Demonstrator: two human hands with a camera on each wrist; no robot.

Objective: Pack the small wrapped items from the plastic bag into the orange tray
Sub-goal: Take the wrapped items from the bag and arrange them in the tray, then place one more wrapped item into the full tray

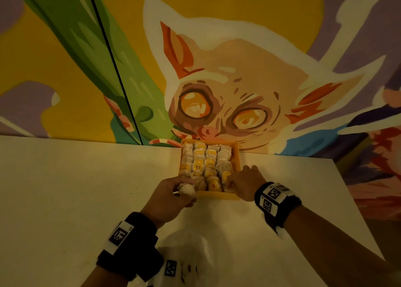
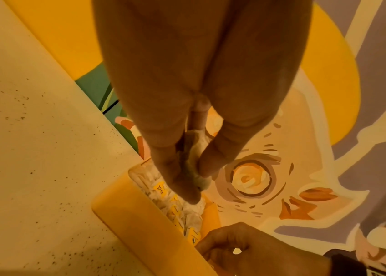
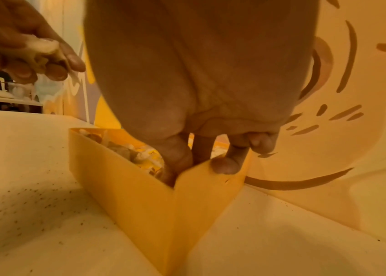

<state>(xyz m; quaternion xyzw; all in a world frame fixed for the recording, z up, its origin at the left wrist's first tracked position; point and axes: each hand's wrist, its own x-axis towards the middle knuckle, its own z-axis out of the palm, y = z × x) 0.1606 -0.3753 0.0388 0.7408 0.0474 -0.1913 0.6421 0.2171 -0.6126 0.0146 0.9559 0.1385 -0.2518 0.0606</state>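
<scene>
The left hand (image 1: 173,194) is clamped on a small wrapped item (image 1: 187,189), thumb and fingers pinching its pale crumpled wrapper just short of the near-left corner of the orange tray (image 1: 219,196); by its look the item is light and soft, its wrapper thin and likely to crush or slide, so a pinch across the plump middle seems safer than one on the loose twisted ends; too hard a squeeze could deform whatever is inside, though the contents cannot be made out.

The right hand (image 1: 245,181) sits at the tray's near-right corner with its fingers curled down inside the wall, among the wrapped items (image 1: 206,163) already packed; whether it grips one of them or only presses them aside cannot be told, though one fingertip rests on the rim.

The tray looks almost full, rows packed tight out beyond both hands, so free room seems left only along the near edge, between the two hands; the neighbours may need nudging to make a gap.

Behind both wrists, nearer the person, the plastic bag (image 1: 186,256) lies slumped on the tabletop (image 1: 76,189); beyond the tray a painted wall (image 1: 238,69) rises directly, leaving no room to push the tray further.
</scene>
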